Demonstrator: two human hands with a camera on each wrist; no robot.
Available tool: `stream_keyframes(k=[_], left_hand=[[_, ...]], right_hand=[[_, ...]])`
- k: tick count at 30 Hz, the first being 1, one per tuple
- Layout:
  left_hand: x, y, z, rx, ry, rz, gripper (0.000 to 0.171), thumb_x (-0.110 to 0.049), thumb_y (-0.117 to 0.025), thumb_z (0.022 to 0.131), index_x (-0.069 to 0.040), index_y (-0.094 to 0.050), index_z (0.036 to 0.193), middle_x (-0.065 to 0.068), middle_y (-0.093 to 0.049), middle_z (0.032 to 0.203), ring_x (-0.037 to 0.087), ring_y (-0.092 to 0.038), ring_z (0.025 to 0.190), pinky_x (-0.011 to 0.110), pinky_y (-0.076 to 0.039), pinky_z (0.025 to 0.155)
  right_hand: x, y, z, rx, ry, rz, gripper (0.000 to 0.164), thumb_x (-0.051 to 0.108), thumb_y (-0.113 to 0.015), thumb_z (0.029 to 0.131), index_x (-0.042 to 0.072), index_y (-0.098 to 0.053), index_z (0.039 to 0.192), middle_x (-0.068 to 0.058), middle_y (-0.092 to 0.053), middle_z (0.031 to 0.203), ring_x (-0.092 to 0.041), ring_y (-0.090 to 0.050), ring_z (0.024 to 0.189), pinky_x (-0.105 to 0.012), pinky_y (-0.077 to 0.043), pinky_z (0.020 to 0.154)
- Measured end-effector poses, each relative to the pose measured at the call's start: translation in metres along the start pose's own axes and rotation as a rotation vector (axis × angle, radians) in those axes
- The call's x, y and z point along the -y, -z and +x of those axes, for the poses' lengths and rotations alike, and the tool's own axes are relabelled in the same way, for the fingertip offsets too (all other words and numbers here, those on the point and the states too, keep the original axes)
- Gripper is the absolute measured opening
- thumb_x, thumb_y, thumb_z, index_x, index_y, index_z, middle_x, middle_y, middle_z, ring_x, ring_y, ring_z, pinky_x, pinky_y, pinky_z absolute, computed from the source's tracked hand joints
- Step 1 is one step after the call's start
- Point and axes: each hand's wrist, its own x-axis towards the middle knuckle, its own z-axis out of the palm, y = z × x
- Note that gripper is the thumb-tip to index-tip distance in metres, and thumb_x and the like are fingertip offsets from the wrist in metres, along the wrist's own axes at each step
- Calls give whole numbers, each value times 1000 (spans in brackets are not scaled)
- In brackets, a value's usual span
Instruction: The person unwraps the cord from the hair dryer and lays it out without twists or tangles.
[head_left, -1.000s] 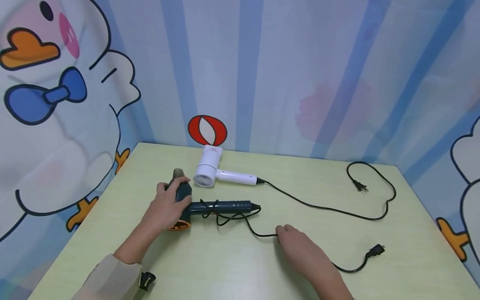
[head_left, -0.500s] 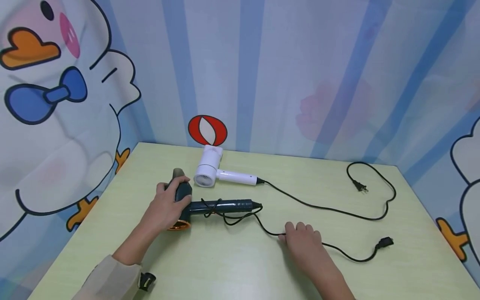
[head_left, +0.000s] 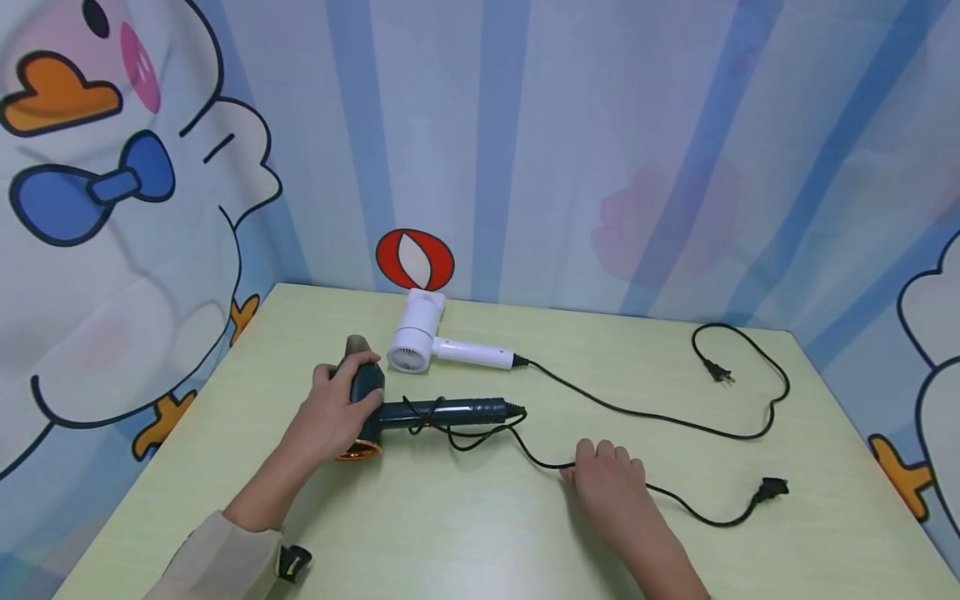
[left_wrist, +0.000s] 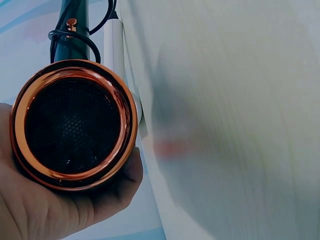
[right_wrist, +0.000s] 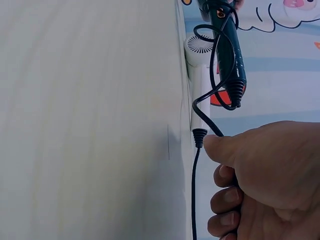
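My left hand [head_left: 330, 417] grips the head of a dark teal hair dryer [head_left: 442, 412], whose handle points right. In the left wrist view its copper-rimmed air inlet [left_wrist: 72, 127] faces the camera, with the thumb and fingers around the body. The dryer's black cord [right_wrist: 227, 60] is looped around the handle. My right hand [head_left: 611, 483] holds that cord between curled fingers and thumb, seen close in the right wrist view. From there the cord runs right to its black plug [head_left: 771, 489] on the table.
Behind lies a white hair dryer [head_left: 416, 333] on the pale table [head_left: 465, 533]. Its black cord [head_left: 645, 415] stretches right and bends back to a two-prong plug [head_left: 718, 371]. A printed cloth backdrop [head_left: 570, 150] rises along the table's back and sides.
My right hand has shifted right along with the cord, drawing it outward from the handle. The plug has moved right and slightly back. My left hand has stayed on the dark dryer.
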Motion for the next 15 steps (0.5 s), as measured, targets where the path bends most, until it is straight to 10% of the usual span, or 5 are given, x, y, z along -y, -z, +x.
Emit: stream_keyframes(k=[15], left_hand=[[2,1,-1,1,16,-7,54,-42,-50,103,-34,-33,154,29,-22,152,49,-53,113,50,-55,79]], right_hand=[[-3,1,6,-65,82,-86,39,34,-65,99,7,-46,78,-5,-35,68,-23,-35,62,-37,-29,59]])
